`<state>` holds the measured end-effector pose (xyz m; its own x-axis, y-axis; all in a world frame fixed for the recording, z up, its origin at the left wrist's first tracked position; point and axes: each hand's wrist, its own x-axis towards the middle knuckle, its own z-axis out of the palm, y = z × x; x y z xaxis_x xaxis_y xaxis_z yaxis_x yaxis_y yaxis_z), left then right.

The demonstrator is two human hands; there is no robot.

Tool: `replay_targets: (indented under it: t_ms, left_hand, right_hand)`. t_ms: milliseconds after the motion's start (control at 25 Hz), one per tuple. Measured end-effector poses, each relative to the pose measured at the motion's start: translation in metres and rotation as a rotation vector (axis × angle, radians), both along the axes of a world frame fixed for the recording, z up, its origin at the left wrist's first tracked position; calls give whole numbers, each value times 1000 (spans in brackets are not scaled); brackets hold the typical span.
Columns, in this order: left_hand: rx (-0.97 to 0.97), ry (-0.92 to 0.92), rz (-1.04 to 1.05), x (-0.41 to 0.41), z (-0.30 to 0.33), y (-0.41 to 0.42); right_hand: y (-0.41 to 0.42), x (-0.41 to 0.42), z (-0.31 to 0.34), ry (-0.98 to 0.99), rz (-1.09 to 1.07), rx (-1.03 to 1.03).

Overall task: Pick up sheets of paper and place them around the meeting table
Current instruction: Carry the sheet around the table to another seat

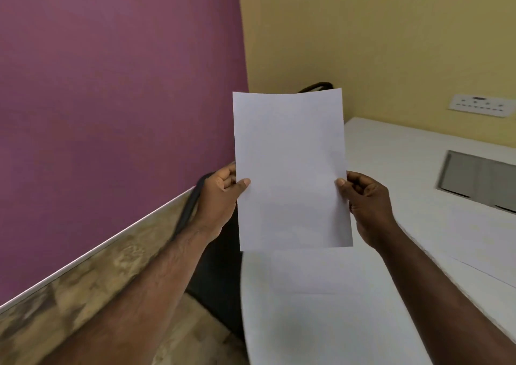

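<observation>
Paper sheet [290, 169] up in the air, left hand [220, 197] and right hand [365, 205] each pinching a side edge, poised over the white counter [405, 169]; carrying step, I'd say; next, lowering it flat at a seat.

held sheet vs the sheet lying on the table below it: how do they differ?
The held sheet is up in the air, near upright; the sheet on the table lies flat. Left hand and right hand pinch the held one's side edges; nothing touches the other. Both look white and blank.
</observation>
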<state>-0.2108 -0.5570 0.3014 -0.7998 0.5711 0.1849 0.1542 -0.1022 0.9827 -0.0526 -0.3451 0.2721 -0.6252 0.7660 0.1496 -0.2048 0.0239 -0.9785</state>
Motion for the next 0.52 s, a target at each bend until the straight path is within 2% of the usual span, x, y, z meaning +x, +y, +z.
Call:
replay_targets:
  t_ms: [240, 520]
  left_hand:
    - [-20, 58, 190, -57, 20, -162]
    - [-22, 102, 301, -126, 35, -258]
  right_hand:
    - [-139, -89, 26, -29, 130, 36]
    - [-224, -186, 40, -34, 266, 24]
